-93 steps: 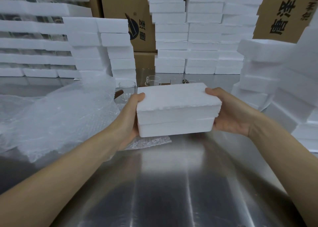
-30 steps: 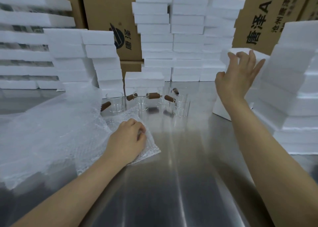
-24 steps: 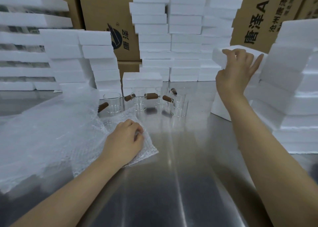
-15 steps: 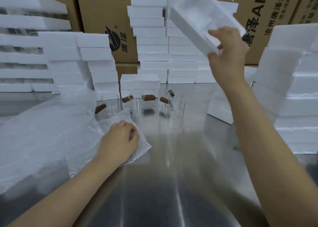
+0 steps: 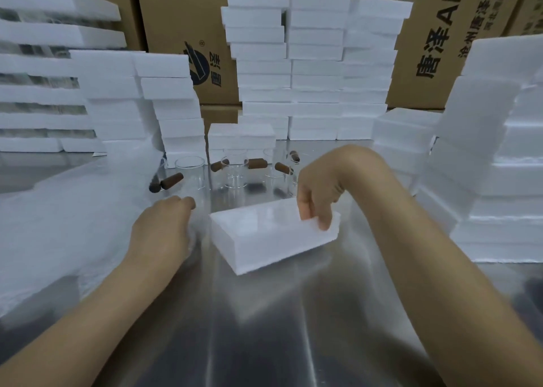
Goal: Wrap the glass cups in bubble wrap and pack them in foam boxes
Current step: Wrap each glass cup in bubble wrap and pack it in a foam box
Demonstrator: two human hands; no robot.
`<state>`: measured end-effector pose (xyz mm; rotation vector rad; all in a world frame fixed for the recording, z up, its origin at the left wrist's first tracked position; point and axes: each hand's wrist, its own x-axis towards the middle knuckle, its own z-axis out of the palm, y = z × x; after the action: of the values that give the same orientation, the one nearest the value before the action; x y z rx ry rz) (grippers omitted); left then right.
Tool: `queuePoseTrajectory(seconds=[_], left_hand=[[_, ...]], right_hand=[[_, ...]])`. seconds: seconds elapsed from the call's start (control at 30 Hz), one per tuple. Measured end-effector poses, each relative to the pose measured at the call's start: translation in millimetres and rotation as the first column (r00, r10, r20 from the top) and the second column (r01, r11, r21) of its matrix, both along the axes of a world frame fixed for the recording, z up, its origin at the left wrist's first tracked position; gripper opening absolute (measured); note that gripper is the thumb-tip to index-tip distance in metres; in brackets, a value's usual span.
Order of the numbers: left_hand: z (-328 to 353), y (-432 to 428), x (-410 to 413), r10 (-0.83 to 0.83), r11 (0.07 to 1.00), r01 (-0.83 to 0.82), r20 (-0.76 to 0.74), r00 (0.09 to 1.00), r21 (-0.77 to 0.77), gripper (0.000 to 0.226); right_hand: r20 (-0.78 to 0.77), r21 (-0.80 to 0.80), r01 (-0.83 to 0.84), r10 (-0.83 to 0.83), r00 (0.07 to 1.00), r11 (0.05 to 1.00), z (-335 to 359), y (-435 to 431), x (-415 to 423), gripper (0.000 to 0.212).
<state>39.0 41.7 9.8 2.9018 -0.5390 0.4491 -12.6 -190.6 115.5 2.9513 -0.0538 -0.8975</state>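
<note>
Head view: glass cups (image 5: pixel 235 175) stand unwrapped on the table (image 5: pixel 264 328), so wrapping and packing appear still to do. Right grip (image 5: pixel 318 191) pinches the far rim of an open foam box (image 5: pixel 264 245), just in front of the cups. Left grip (image 5: pixel 161 234) rests on bubble wrap (image 5: pixel 73 225), fingers curled. Whether it grasps the sheet cannot be told.

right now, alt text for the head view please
A right hand grips the rim of an open foam box on a steel table, while the left hand rests on bubble wrap. Glass cups with brown handles stand behind, before foam stacks.
</note>
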Motion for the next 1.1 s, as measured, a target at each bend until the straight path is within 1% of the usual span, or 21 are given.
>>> queuePoseTrajectory(seconds=[0.07,0.1,0.13,0.17,0.2,0.23,0.27,0.3,0.33,0.4,0.43,0.47,0.53,0.57,0.6,0.63,0.7,0.77,0.87,0.97,1.1], left_hand=[[4,7,1,0.054,0.998,-0.054,0.018,0.998,0.03,0.029],[7,9,1,0.069,0.997,-0.071,0.036,0.997,0.039,0.025],[9,11,0,0.069,0.997,-0.071,0.058,0.996,0.031,0.022],[11,12,0,0.059,0.998,-0.061,0.079,0.995,0.021,0.021],[12,12,-1,0.043,0.999,-0.045,0.099,0.994,0.023,0.023],[13,11,-3,0.02,0.999,-0.024,0.125,0.992,0.033,0.026],[13,9,-5,-0.017,0.999,0.011,0.159,0.987,0.038,0.031],[12,7,-7,-0.073,0.997,0.068,0.196,0.978,0.034,0.04],[12,4,-9,-0.14,0.99,0.137,0.226,0.964,0.031,0.052],[14,-1,-12,-0.277,0.96,0.276,0.274,0.921,0.043,0.074],[16,-4,-12,-0.349,0.936,0.348,0.294,0.89,0.058,0.077],[17,-8,-13,-0.43,0.9,0.43,0.305,0.85,0.071,0.073],[20,-13,-20,-0.56,0.823,0.56,0.305,0.77,0.099,0.045],[19,-14,-21,-0.607,0.788,0.607,0.292,0.739,0.1,0.036],[17,-14,-23,-0.64,0.762,0.641,0.263,0.721,0.096,0.037],[13,-15,-25,-0.662,0.745,0.661,0.222,0.716,0.091,0.04],[5,-14,-27,-0.677,0.734,0.676,0.16,0.718,0.072,0.046],[3,-15,-28,-0.699,0.715,0.697,0.083,0.711,0.049,0.052],[1,-19,-31,-0.744,0.668,0.74,0.025,0.668,0.078,0.057],[-1,-19,-31,-0.754,0.654,0.752,-0.006,0.657,0.078,0.06],[0,-18,-29,-0.741,0.67,0.741,-0.025,0.671,0.05,0.064]], right_hand=[[0.008,0.056,0.022,-0.022,1.0,0.998,8,-10,-2,0.031],[0.074,0.133,0.052,-0.062,0.995,0.99,13,-18,-3,0.034],[0.208,0.218,0.085,-0.131,0.969,0.972,18,-26,-5,0.035],[0.4,0.286,0.115,-0.228,0.888,0.951,21,-35,-6,0.036],[0.61,0.323,0.15,-0.327,0.722,0.934,22,-46,-5,0.039],[0.773,0.342,0.194,-0.392,0.498,0.92,21,-57,-4,0.044],[0.859,0.346,0.237,-0.408,0.309,0.908,19,-68,-4,0.05],[0.891,0.346,0.271,-0.405,0.203,0.898,15,-79,-3,0.055],[0.896,0.351,0.296,-0.41,0.169,0.888,10,-90,-3,0.057],[0.884,0.344,0.34,-0.424,0.198,0.875,2,-108,-3,0.058],[0.88,0.334,0.362,-0.426,0.213,0.87,-2,-114,-2,0.057],[0.88,0.321,0.384,-0.422,0.217,0.866,-4,-119,-1,0.057],[0.887,0.297,0.419,-0.411,0.212,0.858,-8,-124,2,0.057],[0.889,0.285,0.433,-0.405,0.215,0.855,-9,-125,4,0.057],[0.888,0.27,0.448,-0.4,0.225,0.852,-10,-126,6,0.058],[0.887,0.259,0.463,-0.398,0.233,0.848,-11,-125,7,0.057],[0.89,0.264,0.475,-0.402,0.215,0.839,-14,-124,10,0.053],[0.909,0.269,0.469,-0.383,0.166,0.841,-20,-121,13,0.045],[0.93,0.3,0.438,-0.362,0.063,0.847,-28,-118,18,0.035],[0.913,0.375,0.378,-0.409,0.01,0.846,-30,-118,20,0.037],[0.869,0.473,0.306,-0.495,-0.003,0.827,-32,-119,19,0.04]])
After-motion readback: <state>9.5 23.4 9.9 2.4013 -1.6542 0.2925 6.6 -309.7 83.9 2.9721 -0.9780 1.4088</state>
